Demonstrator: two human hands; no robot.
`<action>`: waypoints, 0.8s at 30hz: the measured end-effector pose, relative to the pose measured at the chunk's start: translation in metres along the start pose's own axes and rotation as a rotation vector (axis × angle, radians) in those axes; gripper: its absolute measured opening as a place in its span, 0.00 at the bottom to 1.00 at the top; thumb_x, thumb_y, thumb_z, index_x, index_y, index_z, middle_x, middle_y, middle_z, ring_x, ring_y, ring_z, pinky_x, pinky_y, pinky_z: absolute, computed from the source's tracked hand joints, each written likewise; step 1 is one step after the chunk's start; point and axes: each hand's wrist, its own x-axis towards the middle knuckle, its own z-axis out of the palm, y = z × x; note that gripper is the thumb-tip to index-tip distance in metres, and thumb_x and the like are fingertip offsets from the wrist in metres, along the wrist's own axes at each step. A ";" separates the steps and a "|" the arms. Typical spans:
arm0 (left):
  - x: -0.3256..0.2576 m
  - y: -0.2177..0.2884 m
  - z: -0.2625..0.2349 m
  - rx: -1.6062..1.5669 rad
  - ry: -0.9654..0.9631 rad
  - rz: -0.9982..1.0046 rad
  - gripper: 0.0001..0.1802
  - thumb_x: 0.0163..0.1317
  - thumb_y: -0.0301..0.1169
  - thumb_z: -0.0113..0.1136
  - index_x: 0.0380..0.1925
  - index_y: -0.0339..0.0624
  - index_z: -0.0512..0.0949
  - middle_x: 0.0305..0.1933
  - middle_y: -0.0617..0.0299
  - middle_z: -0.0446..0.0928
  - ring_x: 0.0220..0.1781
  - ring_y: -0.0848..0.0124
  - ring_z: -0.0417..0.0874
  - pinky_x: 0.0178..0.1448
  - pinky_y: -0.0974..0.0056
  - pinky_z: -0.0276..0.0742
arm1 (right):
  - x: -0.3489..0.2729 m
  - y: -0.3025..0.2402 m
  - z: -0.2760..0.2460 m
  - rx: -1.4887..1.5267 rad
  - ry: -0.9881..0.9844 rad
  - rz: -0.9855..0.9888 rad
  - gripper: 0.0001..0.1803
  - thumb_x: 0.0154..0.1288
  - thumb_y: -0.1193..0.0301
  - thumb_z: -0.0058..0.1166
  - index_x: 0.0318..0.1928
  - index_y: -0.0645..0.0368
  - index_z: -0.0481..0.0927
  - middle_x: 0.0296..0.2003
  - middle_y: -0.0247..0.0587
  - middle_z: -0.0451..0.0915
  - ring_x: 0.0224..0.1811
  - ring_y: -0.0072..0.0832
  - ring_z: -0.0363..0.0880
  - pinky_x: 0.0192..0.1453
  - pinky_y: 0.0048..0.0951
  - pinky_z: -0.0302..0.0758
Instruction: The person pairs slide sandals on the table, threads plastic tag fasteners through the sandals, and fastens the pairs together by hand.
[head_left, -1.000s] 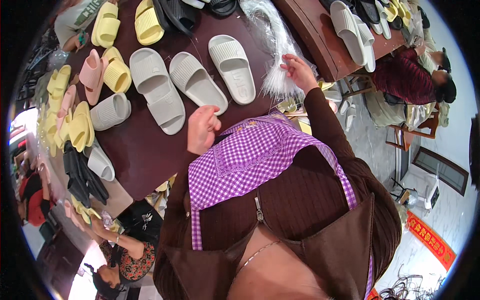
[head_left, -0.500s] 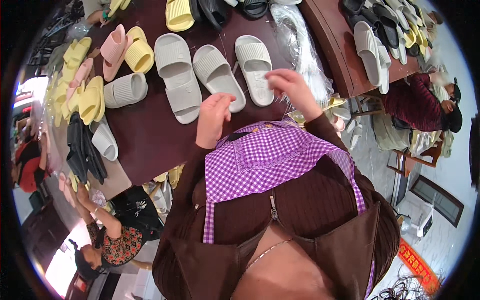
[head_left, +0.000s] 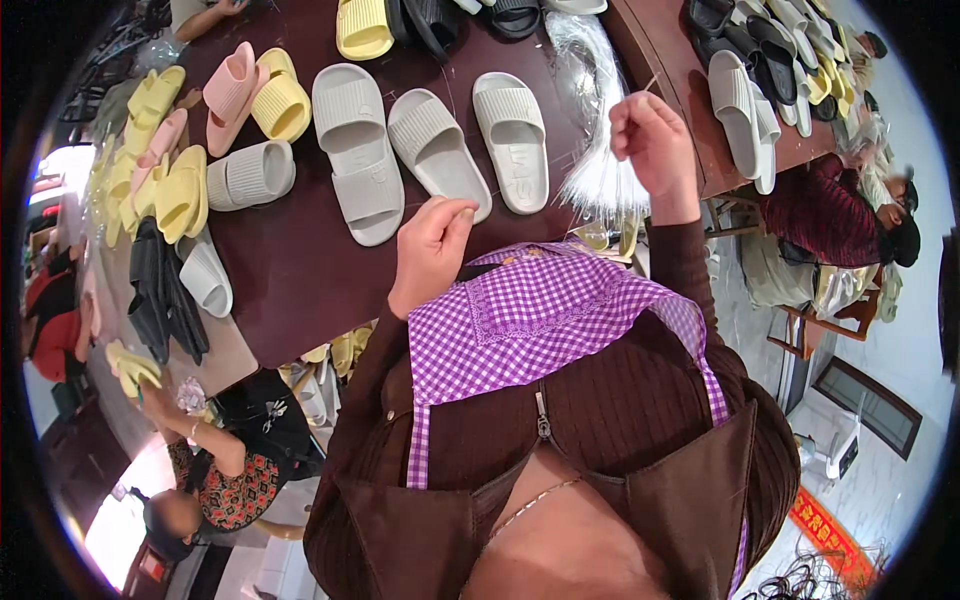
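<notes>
Three light grey slide slippers lie in front of me on the dark red table: a left pair-like stack (head_left: 358, 150), a middle slipper (head_left: 422, 125) and a right slipper (head_left: 522, 150). My left hand (head_left: 432, 250) is closed in a pinch, its fingertips at the near end of the middle slipper; what they hold, if anything, is too small to make out. My right hand (head_left: 655, 145) is raised with curled fingers above a bundle of thin clear plastic strands (head_left: 605, 185). A fine pale sliver stands up at its fingertips, too small to name.
Yellow slippers (head_left: 180, 190), pink slippers (head_left: 230, 95) and black slippers (head_left: 165, 290) crowd the table's left side. Another table (head_left: 690, 95) at right bears more slippers. Co-workers sit at the right (head_left: 820, 215) and lower left (head_left: 240, 490). Another person's hand is at the top left.
My right hand has moved right and up, away from the right slipper to the plastic strands. My left hand has dropped slightly and its fingers are pinched closer together.
</notes>
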 end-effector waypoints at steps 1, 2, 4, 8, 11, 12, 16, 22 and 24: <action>0.000 0.000 0.000 -0.001 0.002 -0.002 0.05 0.58 0.25 0.57 0.32 0.34 0.78 0.24 0.57 0.74 0.24 0.70 0.74 0.30 0.68 0.69 | 0.001 -0.002 -0.007 -0.018 0.019 0.003 0.09 0.65 0.71 0.45 0.28 0.61 0.74 0.21 0.34 0.73 0.18 0.20 0.68 0.21 0.19 0.65; -0.001 -0.002 0.000 0.030 -0.006 0.065 0.04 0.57 0.25 0.58 0.30 0.35 0.78 0.24 0.57 0.73 0.24 0.67 0.73 0.30 0.67 0.69 | 0.003 -0.002 -0.010 -0.035 0.039 0.003 0.09 0.65 0.71 0.45 0.28 0.61 0.74 0.21 0.35 0.73 0.18 0.20 0.68 0.21 0.20 0.65; -0.001 -0.007 0.002 0.092 -0.020 0.198 0.03 0.54 0.25 0.59 0.28 0.36 0.78 0.23 0.58 0.71 0.25 0.63 0.73 0.31 0.64 0.70 | 0.007 0.014 -0.011 -0.089 0.008 0.101 0.10 0.64 0.70 0.46 0.28 0.61 0.74 0.21 0.35 0.73 0.17 0.20 0.68 0.20 0.20 0.65; -0.001 -0.037 0.017 0.344 -0.079 0.460 0.04 0.50 0.25 0.60 0.21 0.38 0.76 0.22 0.58 0.71 0.27 0.60 0.74 0.33 0.61 0.70 | 0.014 0.076 -0.007 -0.286 -0.127 0.372 0.10 0.61 0.71 0.49 0.25 0.63 0.75 0.20 0.34 0.75 0.17 0.20 0.72 0.17 0.20 0.67; -0.003 -0.063 0.027 0.407 -0.148 0.459 0.04 0.50 0.24 0.60 0.20 0.37 0.75 0.22 0.56 0.73 0.27 0.58 0.75 0.33 0.59 0.71 | 0.022 0.120 0.006 -0.382 -0.119 0.469 0.10 0.59 0.70 0.50 0.25 0.64 0.76 0.20 0.35 0.76 0.17 0.20 0.73 0.18 0.21 0.67; -0.003 -0.071 0.031 0.436 -0.182 0.457 0.05 0.49 0.24 0.60 0.19 0.37 0.75 0.23 0.55 0.74 0.28 0.57 0.75 0.32 0.58 0.71 | 0.027 0.131 0.006 -0.382 -0.117 0.467 0.10 0.59 0.70 0.50 0.25 0.64 0.76 0.20 0.35 0.76 0.17 0.20 0.73 0.18 0.21 0.67; 0.000 -0.091 0.047 0.453 -0.166 0.431 0.09 0.51 0.27 0.58 0.17 0.37 0.72 0.22 0.53 0.74 0.28 0.56 0.76 0.32 0.56 0.73 | 0.049 0.156 0.011 -0.573 -0.169 0.416 0.10 0.60 0.70 0.49 0.28 0.64 0.77 0.20 0.33 0.74 0.19 0.19 0.72 0.19 0.22 0.67; 0.019 -0.105 0.072 0.572 -0.090 0.244 0.12 0.55 0.31 0.55 0.16 0.37 0.72 0.20 0.50 0.74 0.27 0.53 0.77 0.31 0.52 0.73 | 0.068 0.180 0.009 -0.734 -0.060 -0.034 0.10 0.59 0.71 0.50 0.35 0.64 0.80 0.25 0.35 0.77 0.26 0.22 0.75 0.30 0.24 0.72; 0.029 -0.107 0.078 0.591 -0.068 0.177 0.13 0.56 0.32 0.53 0.16 0.37 0.71 0.20 0.49 0.74 0.26 0.51 0.78 0.30 0.50 0.73 | 0.068 0.183 0.004 -0.763 -0.017 -0.155 0.10 0.59 0.71 0.50 0.37 0.64 0.80 0.26 0.36 0.78 0.27 0.23 0.75 0.33 0.25 0.73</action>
